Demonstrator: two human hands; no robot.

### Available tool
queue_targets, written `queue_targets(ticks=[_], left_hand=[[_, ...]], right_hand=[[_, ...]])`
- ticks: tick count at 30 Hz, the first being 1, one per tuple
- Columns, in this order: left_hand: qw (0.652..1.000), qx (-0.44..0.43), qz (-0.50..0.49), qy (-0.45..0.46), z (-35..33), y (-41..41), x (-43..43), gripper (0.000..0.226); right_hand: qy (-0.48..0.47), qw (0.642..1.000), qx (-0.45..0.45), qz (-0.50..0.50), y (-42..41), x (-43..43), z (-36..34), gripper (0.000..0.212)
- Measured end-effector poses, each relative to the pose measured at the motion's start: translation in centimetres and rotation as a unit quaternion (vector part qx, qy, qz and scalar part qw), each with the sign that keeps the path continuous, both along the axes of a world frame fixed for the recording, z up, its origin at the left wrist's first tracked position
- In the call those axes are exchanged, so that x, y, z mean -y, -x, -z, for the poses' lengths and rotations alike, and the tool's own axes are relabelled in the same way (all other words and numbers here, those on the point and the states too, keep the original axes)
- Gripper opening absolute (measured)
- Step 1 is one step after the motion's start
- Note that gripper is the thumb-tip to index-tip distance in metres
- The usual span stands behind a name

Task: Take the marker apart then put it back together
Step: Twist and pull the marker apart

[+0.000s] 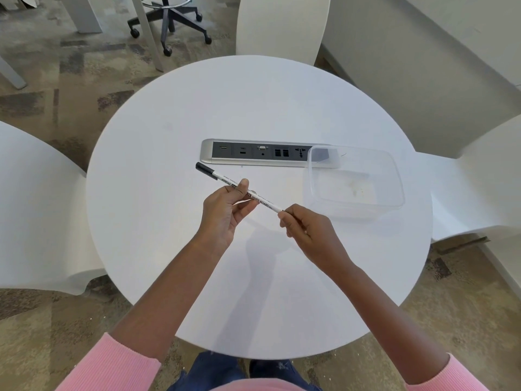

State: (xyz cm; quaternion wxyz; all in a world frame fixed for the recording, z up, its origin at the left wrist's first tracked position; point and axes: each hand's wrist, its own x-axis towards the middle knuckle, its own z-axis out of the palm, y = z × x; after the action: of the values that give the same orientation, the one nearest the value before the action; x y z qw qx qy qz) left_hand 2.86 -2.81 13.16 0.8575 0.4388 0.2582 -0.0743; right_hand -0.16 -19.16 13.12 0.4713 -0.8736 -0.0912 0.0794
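On the far left stands a white chair [36,210], one of three white chairs pulled up to the one round white table [169,114]. Above the table a person holds one marker [262,197], up in the air and slanted. Its one black cap [205,170] is on the end that points left and away. The left hand [222,213] has its thumb and fingers curled around the middle of the white marker. Behind it, set into the table, is one long grey socket strip [253,155]. The right hand [307,230] pinches the near end of the marker with its fingertips. So that is two hands, both closed on the same marker. To the right sits one clear plastic box [346,184] with its lid off. One corner of the box lies over the end of the socket strip. Its bottom shows a few faint yellow smudges, and the white table shows through it. Past the box is another white chair [479,179].
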Motion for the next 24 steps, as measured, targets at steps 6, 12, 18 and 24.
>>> queue_targets(ticks=[6,12,18,24], left_hand=[[1.0,0.006,0.016,0.0,-0.1,0.2,0.1,0.015],[1.0,0.009,0.011,-0.013,-0.2,0.1,0.1,0.015],[1.0,-0.001,0.0,-0.012,-0.1,0.3,0.4,0.017],[1.0,-0.018,-0.008,-0.001,0.1,0.4,0.4,0.017]], right_hand=[[-0.18,0.969,-0.171,0.007,-0.2,-0.4,-0.5,0.034],[-0.178,0.971,-0.158,0.017,-0.3,-0.5,-0.7,0.035],[-0.103,0.992,-0.062,0.027,0.2,-0.5,-0.8,0.027],[0.054,0.996,0.075,-0.01,0.8,-0.2,-0.6,0.017]])
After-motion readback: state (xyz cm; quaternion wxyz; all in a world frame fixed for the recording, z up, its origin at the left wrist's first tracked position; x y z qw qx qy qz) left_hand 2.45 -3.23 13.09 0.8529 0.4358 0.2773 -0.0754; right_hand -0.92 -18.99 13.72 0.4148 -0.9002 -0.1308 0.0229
